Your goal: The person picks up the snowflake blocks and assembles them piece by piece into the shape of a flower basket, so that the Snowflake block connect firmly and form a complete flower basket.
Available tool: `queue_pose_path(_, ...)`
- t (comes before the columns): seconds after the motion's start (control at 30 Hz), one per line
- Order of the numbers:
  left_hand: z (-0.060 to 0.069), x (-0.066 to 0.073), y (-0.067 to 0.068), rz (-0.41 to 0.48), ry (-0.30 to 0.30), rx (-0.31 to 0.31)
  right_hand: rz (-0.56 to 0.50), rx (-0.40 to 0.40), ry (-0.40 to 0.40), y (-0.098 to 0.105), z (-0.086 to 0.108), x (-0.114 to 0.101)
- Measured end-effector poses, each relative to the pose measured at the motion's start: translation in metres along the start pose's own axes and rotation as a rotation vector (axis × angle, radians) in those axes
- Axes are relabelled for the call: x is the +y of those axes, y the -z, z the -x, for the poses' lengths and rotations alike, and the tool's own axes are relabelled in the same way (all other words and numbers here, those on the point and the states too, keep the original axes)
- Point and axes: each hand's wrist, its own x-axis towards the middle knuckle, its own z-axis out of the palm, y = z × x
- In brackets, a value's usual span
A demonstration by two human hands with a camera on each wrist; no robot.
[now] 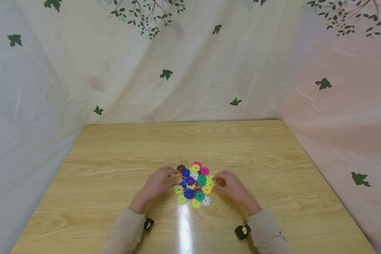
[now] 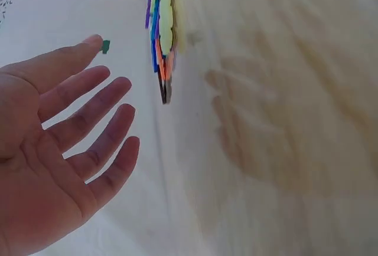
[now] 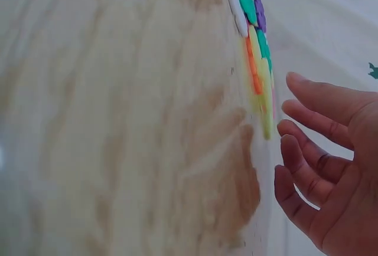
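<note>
On the wide wooden surface [image 1: 124, 151], the flat cluster of coloured toothed discs [image 1: 190, 181] lies directly between the two hands, about as broad as it is deep, so I can find no clear long axis. The left hand [image 1: 158, 181] has it on its right side, with fingers spread wide and holding nothing; the right hand [image 1: 233, 187] has it on its left, fingers loosely bent, also without hold, and seems slightly nearer, just beside the small yellow discs [image 1: 209, 183] at the edge.
</note>
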Motion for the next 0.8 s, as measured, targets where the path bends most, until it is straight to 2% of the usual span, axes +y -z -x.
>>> queue_pose_path(0.23, -0.023, 0.008, -0.01, -0.006, -0.018, -0.133, 0.017, -0.013, -0.04, -0.008, -0.002, -0.004)
queue_pose_path(0.4, -0.033, 0.009, -0.019, -0.08, -0.02, -0.194, 0.055, -0.02, -0.079, -0.01, -0.002, -0.01)
queue_pose_path(0.6, -0.038, 0.012, -0.023, -0.174, 0.003, -0.227, 0.102, -0.019, -0.05, -0.011, -0.002, -0.014)
queue_pose_path(0.8, -0.039, 0.012, -0.026, -0.243, 0.004, -0.205, 0.067, -0.022, -0.071, -0.012, -0.002, -0.017)
